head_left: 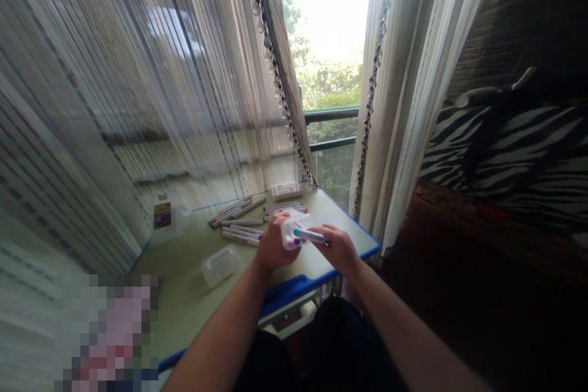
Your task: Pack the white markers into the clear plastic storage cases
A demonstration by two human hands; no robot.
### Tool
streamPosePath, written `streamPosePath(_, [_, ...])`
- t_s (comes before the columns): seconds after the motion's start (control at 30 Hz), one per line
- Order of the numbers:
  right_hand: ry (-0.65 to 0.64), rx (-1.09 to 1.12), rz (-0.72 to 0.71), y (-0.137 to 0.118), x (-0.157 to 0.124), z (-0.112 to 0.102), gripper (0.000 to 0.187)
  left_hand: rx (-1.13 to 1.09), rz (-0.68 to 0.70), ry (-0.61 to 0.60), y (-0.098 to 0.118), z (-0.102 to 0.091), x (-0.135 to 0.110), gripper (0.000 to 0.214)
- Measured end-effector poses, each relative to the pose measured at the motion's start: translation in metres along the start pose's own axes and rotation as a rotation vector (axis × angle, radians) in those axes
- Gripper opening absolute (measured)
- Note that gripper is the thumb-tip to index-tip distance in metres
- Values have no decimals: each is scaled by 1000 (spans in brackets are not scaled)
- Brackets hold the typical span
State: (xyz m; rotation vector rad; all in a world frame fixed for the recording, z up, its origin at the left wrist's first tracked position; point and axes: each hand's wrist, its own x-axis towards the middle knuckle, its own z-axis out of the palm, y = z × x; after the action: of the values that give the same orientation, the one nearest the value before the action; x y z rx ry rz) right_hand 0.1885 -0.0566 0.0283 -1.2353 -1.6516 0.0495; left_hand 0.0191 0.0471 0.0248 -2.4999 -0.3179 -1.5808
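A slim white marker [315,236] with a turquoise end is pinched in the closed fingers of the right hand [339,246], near a clear plastic case [289,228]. The case, showing pink and purple marker ends [296,241], is gripped above the worktop [184,272] by the curled left hand [272,247].

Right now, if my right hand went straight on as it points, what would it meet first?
Probably the clear rectangular plastic box in your left hand: the white, turquoise-capped marker in your right hand points at it, though depth between them is unclear.
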Motion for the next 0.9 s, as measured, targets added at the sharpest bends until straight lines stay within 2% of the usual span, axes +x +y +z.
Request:
streamPosePath(0.13, [-108,10,-33,3,2,-10,21,-10,12,-35,1,0,1,64])
streamPosePath(0.23, [-134,53,-60,4,2,-11,22,-11,-10,-41,1,1,0,63])
streamPosePath(0.43, [4,111,-23,-7,-8,-11,14,17,-3,11,1,3,0,63])
streamPosePath(0.57, [96,109,-117,-15,-20,-25,13,19,-26,38,1,4,-2,59])
streamPosePath(0.63, [128,66,-107,-16,-25,-35,17,-6,-20,38,1,5,-3,58])
streamPosePath(0.77, [229,-25,-2,-12,-32,-52,16,-45,-17,19,3,7,-2,58])
streamPosePath(0.9, [390,193,171,-10,-34,-60,12,-6,-12,-1,6,7,-1,61])
